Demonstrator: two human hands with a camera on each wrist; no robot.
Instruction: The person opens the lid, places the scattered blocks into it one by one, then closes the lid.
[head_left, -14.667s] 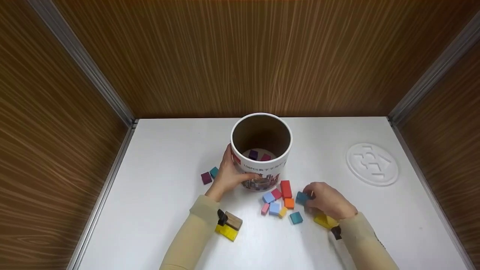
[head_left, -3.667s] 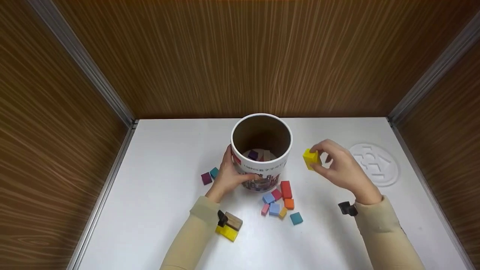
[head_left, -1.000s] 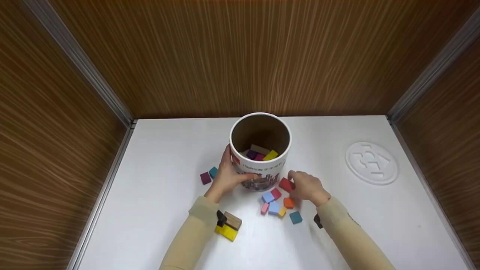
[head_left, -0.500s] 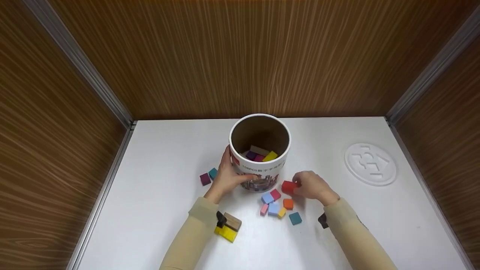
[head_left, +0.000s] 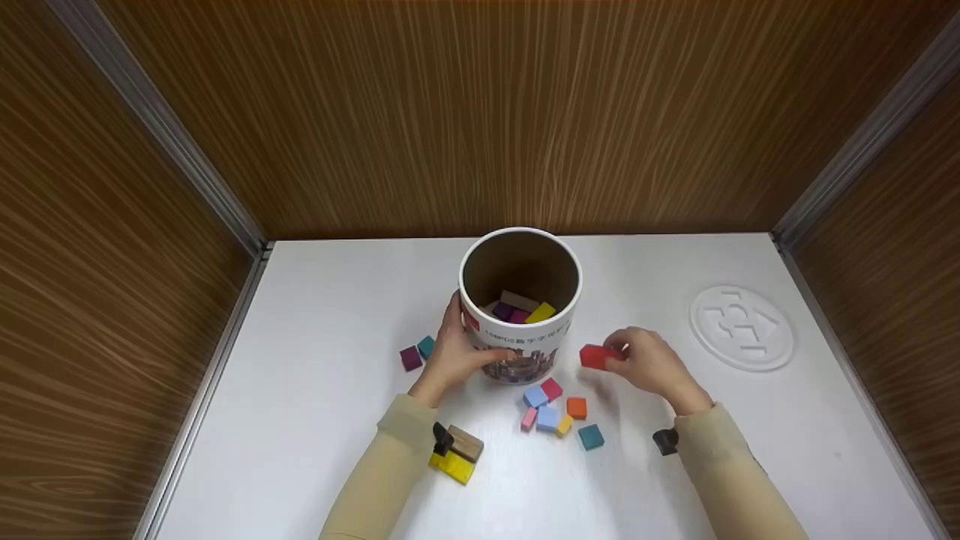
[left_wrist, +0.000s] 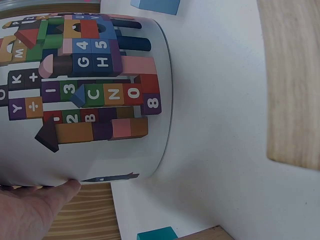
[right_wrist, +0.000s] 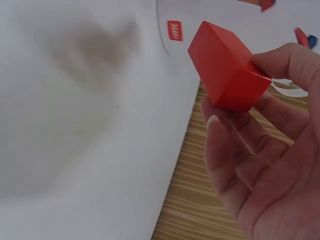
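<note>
Head view: the left hand [head_left: 457, 352] wraps the side of the tub [head_left: 521, 304], fingers curled on its wall. The right hand [head_left: 651, 361] pinches a red block [head_left: 596, 356], lifted just right of the tub and below its rim. Risk: carried across at this height, the block may strike the wall and slip. Open table [head_left: 337, 285] lies right, toward the lid [head_left: 742, 328]; loose blocks [head_left: 556, 411] crowd the near side. Left wrist view: the fingers [left_wrist: 35, 210] press the printed wall; a loosened hold could let the tub slide. Right wrist view: fingertips [right_wrist: 275, 112] clamp one end only, so the block may twist out.
</note>
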